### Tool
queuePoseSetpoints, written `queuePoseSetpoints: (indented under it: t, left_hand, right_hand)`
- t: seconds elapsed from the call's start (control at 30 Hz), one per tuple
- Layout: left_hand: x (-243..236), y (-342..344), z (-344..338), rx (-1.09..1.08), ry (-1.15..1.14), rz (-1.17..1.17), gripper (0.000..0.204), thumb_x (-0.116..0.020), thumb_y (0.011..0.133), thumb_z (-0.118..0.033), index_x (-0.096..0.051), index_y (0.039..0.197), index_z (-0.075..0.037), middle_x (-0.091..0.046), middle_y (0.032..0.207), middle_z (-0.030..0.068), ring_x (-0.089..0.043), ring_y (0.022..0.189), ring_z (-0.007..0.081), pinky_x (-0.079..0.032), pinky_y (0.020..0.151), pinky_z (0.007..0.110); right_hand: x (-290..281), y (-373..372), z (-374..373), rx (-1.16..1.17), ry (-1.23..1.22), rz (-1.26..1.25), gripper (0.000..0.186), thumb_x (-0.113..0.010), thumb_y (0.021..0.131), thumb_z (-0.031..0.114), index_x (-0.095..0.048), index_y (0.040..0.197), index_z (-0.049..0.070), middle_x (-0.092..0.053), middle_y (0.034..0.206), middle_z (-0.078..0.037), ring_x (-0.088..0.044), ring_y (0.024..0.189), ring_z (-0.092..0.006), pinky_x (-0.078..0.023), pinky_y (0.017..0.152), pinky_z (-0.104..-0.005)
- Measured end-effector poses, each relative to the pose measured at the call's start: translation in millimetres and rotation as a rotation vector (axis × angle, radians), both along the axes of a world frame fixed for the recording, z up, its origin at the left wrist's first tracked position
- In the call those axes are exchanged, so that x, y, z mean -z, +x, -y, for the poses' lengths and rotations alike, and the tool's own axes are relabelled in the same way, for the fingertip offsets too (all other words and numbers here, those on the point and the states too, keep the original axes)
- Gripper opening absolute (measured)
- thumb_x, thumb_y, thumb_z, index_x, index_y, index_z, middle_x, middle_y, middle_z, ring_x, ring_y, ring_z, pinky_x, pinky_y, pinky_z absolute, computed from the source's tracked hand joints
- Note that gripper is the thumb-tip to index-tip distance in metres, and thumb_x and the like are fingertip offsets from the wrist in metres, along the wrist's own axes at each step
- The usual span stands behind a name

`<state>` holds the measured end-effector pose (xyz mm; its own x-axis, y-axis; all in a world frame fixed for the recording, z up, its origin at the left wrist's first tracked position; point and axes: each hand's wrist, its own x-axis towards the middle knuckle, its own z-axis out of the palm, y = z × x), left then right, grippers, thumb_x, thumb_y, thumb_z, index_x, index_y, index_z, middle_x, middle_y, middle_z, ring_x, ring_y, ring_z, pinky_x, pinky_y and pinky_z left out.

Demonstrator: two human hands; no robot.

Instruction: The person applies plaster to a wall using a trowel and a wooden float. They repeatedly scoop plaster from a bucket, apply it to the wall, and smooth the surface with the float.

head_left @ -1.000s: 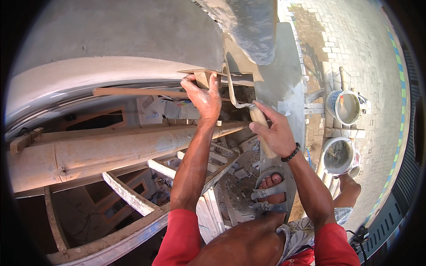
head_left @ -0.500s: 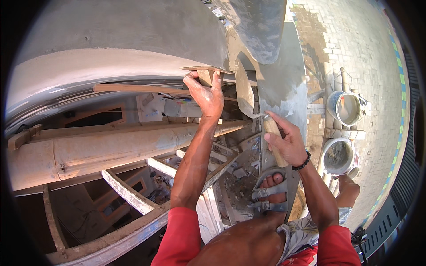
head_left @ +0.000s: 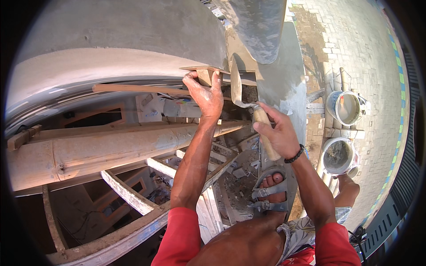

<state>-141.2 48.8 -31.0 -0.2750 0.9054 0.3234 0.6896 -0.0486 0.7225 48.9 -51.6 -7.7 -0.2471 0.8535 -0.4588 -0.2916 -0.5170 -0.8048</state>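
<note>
My left hand (head_left: 207, 98) is closed around the wooden block grip of a plastering float (head_left: 205, 76). The float's thin flat plate lies along the lower edge of the grey plastered wall (head_left: 133, 31). In my right hand (head_left: 282, 133) is a trowel (head_left: 236, 86), held by its pale wooden handle. Its pointed metal blade stands up nearly edge-on, just right of the float's end, at the wall's corner. Whether the blade touches the float or the wall I cannot tell.
A thick bamboo pole (head_left: 111, 148) and a wooden frame (head_left: 133, 199) run at left over a lower rubble-strewn level. My sandalled foot (head_left: 271, 190) stands on a narrow ledge. Two buckets, one with liquid (head_left: 330, 108) and one with grey mortar (head_left: 337, 157), stand at right by the paving.
My right hand has moved left with the trowel. The blade has turned more edge-on and come closer to the float's end. My left hand has barely moved.
</note>
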Motion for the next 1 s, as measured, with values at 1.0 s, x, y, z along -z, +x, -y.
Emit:
queuePoseSetpoints:
  t: [1.0]
  left_hand:
    - [3.2,-1.5,-2.0,0.009,0.038,-0.04,0.044,-0.071,0.076,-0.009,-0.036,0.102,0.002,-0.041,0.099,0.0164,-0.043,0.092,0.0265,-0.036,0.086,0.04]
  right_hand:
    - [-5.4,4.8,11.3,-0.019,0.049,0.019,0.055,-0.064,0.083,0.011,-0.044,0.132,-0.003,-0.059,0.115,-0.015,-0.058,0.066,-0.0082,-0.049,0.053,-0.0221]
